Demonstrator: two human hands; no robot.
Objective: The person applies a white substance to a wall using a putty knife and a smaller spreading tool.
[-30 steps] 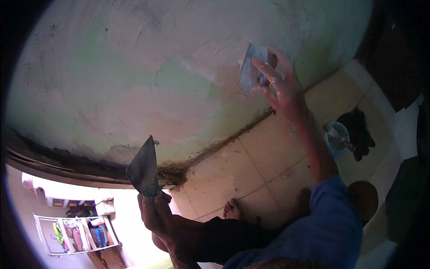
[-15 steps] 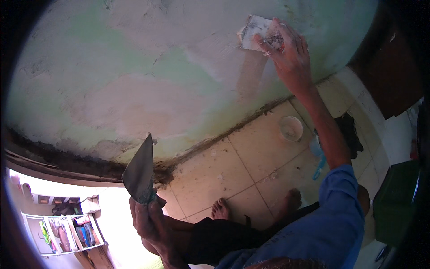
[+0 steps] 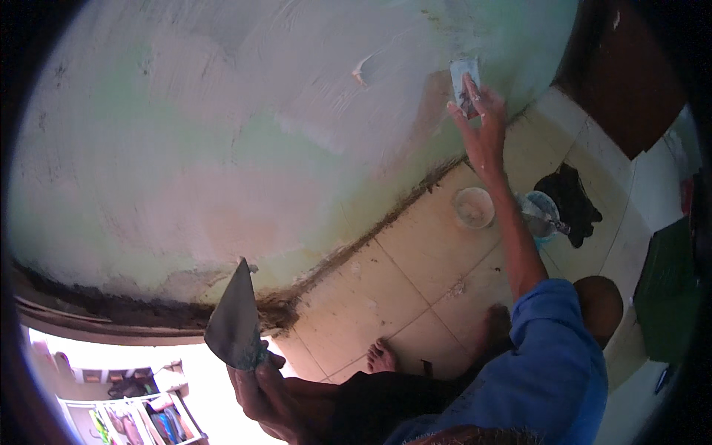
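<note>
My left hand [image 3: 261, 393] grips a pointing trowel [image 3: 234, 320] by its handle, with the grey pointed blade tilted up near the foot of the wall. My right hand [image 3: 486, 137], arm stretched out, holds a flat whitish scraper [image 3: 465, 73] against the wall [image 3: 297, 170]. Its fingers are spread over the scraper and smeared with pale paste. Pinkish-white plaster streaks cover much of the green paint. A small raised blob of paste [image 3: 360, 72] sticks to the wall left of the scraper.
On the tiled floor [image 3: 400, 271] stand a white bowl [image 3: 475, 208] and a tub [image 3: 541, 206] with a tool across it, partly behind my right forearm. A black cloth or bag [image 3: 572, 200] lies beside them. A white rack [image 3: 141, 419] shows through the bright doorway at lower left.
My right hand has shifted with the scraper toward the wall's lower right, and the scraper is now turned more upright. My left hand still holds the trowel. The whole view has shifted slightly.
</note>
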